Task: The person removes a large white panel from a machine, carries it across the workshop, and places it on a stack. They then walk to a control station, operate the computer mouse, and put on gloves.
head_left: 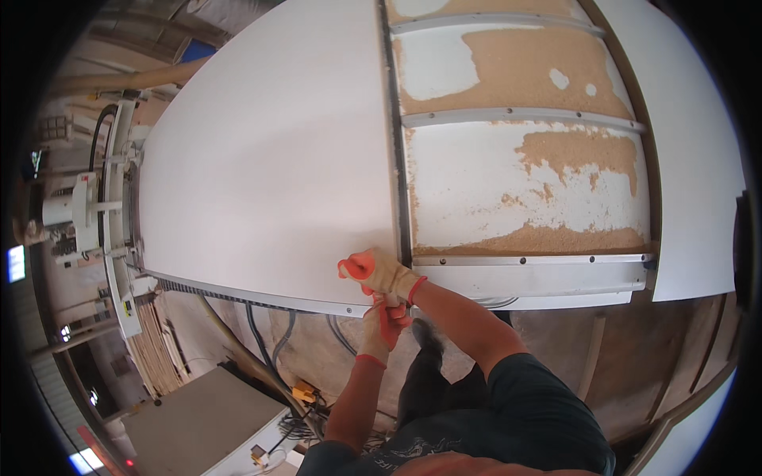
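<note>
Right hand point(381, 271) above left hand point(381, 328), both in cream-and-orange work gloves point(397, 279), pressed together with curled fingers; cannot tell whether pinching anything. Large white panel point(270, 159) partly beneath the right hand, bordered by a screwed metal edge rail point(333, 308). Likeliest trouble: scuffing of the panel by tan dust-like residue point(524, 63) carried on gloves, or snagging of a red cuff point(416, 290) on the rail.

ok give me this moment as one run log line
left hand: gloved, close by right hand | right hand: gloved, over white panel corner | anything held: unclear
</note>
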Motion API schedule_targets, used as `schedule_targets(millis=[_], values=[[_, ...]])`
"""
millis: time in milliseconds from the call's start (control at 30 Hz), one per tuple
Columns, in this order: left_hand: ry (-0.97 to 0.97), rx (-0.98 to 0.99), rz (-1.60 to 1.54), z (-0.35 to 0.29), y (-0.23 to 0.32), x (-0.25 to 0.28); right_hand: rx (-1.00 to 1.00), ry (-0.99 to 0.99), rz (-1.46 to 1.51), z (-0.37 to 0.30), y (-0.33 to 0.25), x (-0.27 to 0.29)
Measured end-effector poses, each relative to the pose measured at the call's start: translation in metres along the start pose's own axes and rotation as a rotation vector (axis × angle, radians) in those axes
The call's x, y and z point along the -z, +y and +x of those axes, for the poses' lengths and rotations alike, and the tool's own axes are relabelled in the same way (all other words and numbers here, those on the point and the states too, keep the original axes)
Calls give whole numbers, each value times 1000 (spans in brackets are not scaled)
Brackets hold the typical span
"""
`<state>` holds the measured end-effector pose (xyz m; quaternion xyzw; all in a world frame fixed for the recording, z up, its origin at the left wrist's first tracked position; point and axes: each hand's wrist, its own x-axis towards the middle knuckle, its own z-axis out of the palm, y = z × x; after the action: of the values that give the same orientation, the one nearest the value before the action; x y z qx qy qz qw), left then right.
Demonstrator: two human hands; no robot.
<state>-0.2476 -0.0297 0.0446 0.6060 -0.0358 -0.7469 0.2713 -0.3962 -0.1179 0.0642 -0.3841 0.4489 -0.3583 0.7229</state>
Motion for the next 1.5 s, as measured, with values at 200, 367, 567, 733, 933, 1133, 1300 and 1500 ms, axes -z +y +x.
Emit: schedule_targets(millis=[200,367,567,733,933,1133,1300,1500], values=[[-236,26,8,9,-1,41,34,252,37,19,17,-28],[-652,-340,401,-19,-19,163,35,553,-56,45,20,-56],[97,-43,894,-101,34,502,-313,890,-617,84,1,-122],[592,-14,89,-128,118,746,-694,764,-1549,125,-8,-175],[521,-203,-150,-122,258,829,-836,737,-1525,185,4,-237],[561,20,-96,-77,346,945,-449,1208,-1410,346,-37,-384],[809,163,-213,-109,364,1054,185,691,-924,625,-93,-609],[963,320,-285,-102,448,1202,4,29,-462,862,-99,-949]])
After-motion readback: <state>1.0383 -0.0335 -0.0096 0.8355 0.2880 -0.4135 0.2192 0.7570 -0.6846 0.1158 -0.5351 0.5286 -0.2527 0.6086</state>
